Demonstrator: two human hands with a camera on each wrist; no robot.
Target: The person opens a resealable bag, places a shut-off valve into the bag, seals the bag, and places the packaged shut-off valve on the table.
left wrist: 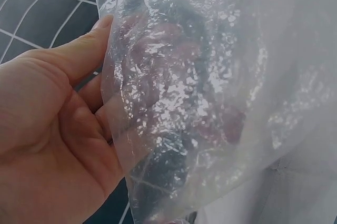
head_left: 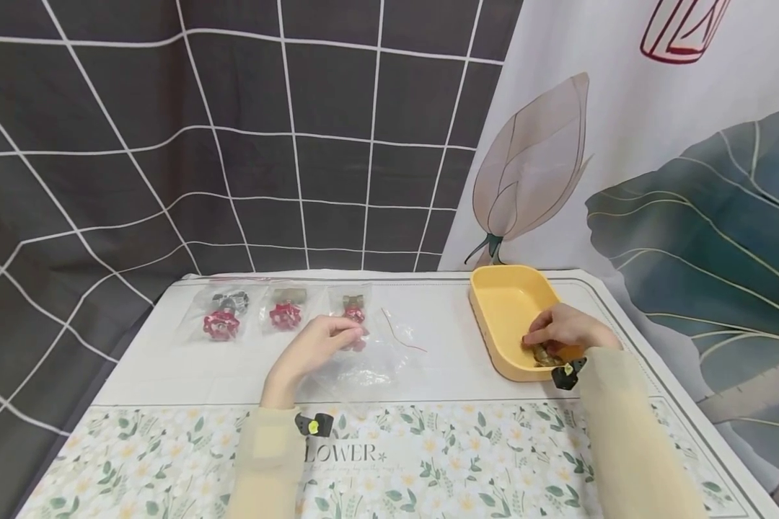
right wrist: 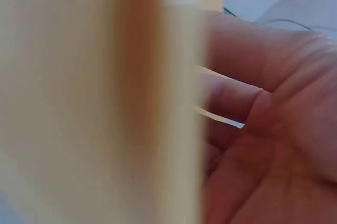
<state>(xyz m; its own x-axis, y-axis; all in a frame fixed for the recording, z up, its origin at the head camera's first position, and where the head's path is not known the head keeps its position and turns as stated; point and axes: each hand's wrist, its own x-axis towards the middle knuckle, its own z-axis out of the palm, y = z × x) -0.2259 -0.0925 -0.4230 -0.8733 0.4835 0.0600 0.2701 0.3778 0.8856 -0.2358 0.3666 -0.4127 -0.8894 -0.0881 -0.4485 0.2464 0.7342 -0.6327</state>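
Observation:
My left hand [head_left: 314, 349] pinches the edge of a clear plastic bag [head_left: 363, 375] near the middle of the table. In the left wrist view the bag [left wrist: 179, 87] hangs in front of the fingers, with blurred reddish shapes showing through it. Just beyond the hand lies a bagged valve with a red handwheel [head_left: 353, 310]. My right hand [head_left: 568, 328] reaches into a yellow tray [head_left: 493, 339], fingers bent down at brass-coloured metal pieces [head_left: 547, 355]. The tray wall [right wrist: 105, 98] hides its fingertips in the right wrist view, so I cannot tell whether they grip a piece.
Two more bagged valves with red handwheels, one at the left [head_left: 221, 326] and one beside it [head_left: 285, 316], lie along the table's back. A thin red strip [head_left: 399, 337] lies right of the left hand. A flowered mat [head_left: 428, 461] covers the front; curtains hang behind.

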